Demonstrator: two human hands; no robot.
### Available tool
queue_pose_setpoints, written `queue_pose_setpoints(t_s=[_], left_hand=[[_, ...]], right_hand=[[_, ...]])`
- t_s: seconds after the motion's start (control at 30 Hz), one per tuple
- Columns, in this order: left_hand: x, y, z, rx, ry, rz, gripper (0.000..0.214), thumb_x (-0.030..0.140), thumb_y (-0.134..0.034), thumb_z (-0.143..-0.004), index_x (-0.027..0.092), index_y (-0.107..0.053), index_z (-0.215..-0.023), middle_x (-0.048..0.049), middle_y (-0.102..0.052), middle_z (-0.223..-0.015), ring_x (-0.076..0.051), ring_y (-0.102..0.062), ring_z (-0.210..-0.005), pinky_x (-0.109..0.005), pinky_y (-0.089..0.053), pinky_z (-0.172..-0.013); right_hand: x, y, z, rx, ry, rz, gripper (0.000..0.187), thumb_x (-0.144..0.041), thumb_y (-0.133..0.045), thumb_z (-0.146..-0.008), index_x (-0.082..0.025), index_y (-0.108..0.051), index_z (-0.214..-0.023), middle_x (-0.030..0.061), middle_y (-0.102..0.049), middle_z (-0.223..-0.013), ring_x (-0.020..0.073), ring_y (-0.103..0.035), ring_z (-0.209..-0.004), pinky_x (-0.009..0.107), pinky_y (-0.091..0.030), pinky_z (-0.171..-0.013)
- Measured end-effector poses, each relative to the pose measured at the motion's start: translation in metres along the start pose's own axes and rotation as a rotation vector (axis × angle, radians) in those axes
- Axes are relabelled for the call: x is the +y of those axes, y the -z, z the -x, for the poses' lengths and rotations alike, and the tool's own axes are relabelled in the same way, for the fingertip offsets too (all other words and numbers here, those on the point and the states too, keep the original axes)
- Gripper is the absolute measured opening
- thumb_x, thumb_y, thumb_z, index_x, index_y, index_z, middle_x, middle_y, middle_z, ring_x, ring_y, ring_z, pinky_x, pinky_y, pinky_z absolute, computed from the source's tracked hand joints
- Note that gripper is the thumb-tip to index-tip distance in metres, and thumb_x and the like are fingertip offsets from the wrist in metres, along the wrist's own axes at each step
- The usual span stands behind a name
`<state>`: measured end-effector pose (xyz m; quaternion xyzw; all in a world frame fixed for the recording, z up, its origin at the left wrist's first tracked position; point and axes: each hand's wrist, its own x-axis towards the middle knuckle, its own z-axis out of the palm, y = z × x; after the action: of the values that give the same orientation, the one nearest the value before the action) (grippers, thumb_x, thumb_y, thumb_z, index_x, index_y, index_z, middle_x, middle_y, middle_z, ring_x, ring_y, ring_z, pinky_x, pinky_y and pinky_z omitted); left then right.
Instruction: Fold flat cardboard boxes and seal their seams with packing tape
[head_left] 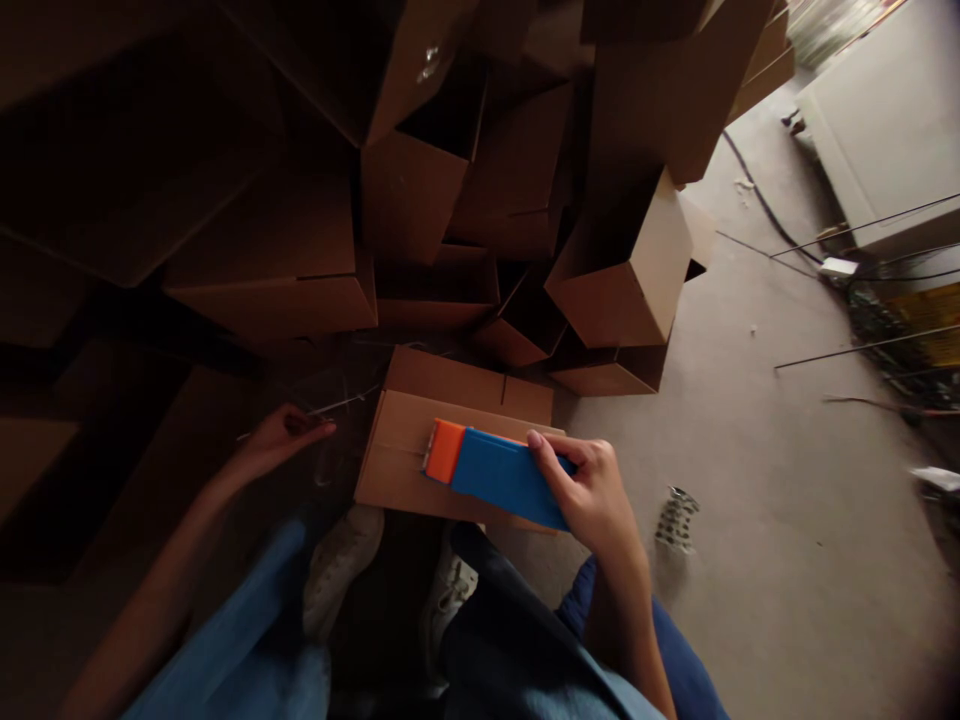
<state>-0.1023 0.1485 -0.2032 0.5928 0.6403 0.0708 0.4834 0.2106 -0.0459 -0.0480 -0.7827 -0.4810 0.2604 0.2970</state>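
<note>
In the middle of the head view, my right hand (596, 485) grips one end of a long, flat blue piece with an orange end (499, 468). Its exact kind I cannot make out. It is held just above a small cardboard box (397, 445), orange end pointing left. Off to the left, my left hand (289, 437) is closed in a pinch on a thin whitish strip (341, 403). The strip sticks out on both sides of the fingers. The box lies on the floor in front of my shoes, its top flaps folded down.
Open cardboard boxes (420, 190) are heaped in front, in deep shadow on the left. A crumpled patterned packet (677, 520) lies on the concrete floor (757, 500) at right. Beyond are a white cabinet (885, 120), thin rods and a dark cable (757, 190).
</note>
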Motion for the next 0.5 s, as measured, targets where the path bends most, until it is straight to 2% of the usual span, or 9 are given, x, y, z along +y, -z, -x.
queue_pose_setpoints(t_s=[0.13,0.3,0.5], left_hand=[[-0.011,-0.02,-0.01,-0.073,-0.032,0.092,0.054,0.064,-0.083,-0.049,0.023,-0.06,-0.074,-0.0052,-0.067,-0.075,-0.029,-0.066,-0.081,-0.038,-0.048,-0.069],[-0.026,-0.044,-0.021,-0.146,-0.084,0.134,0.058,0.072,-0.079,-0.047,0.023,-0.062,-0.073,-0.0091,-0.07,-0.081,-0.031,-0.068,-0.085,-0.04,-0.05,-0.074],[-0.021,-0.061,-0.019,-0.177,-0.076,0.248,0.067,0.078,-0.078,-0.039,0.023,-0.062,-0.074,-0.0084,-0.069,-0.079,-0.032,-0.068,-0.088,-0.042,-0.052,-0.079]], right_hand=[[0.001,0.0,0.001,-0.002,0.004,-0.002,0.053,-0.047,-0.048,-0.098,-0.02,-0.031,-0.055,-0.0037,-0.024,-0.055,0.0076,-0.024,-0.051,0.027,-0.02,-0.048],[0.003,-0.001,0.002,-0.01,0.004,0.002,0.054,-0.048,-0.047,-0.099,-0.019,-0.033,-0.055,-0.0038,-0.022,-0.057,0.0074,-0.024,-0.051,0.027,-0.02,-0.048],[0.003,0.0,0.002,-0.009,0.004,0.001,0.054,-0.049,-0.047,-0.099,-0.019,-0.035,-0.056,-0.0036,-0.023,-0.058,0.0078,-0.025,-0.052,0.026,-0.021,-0.049]])
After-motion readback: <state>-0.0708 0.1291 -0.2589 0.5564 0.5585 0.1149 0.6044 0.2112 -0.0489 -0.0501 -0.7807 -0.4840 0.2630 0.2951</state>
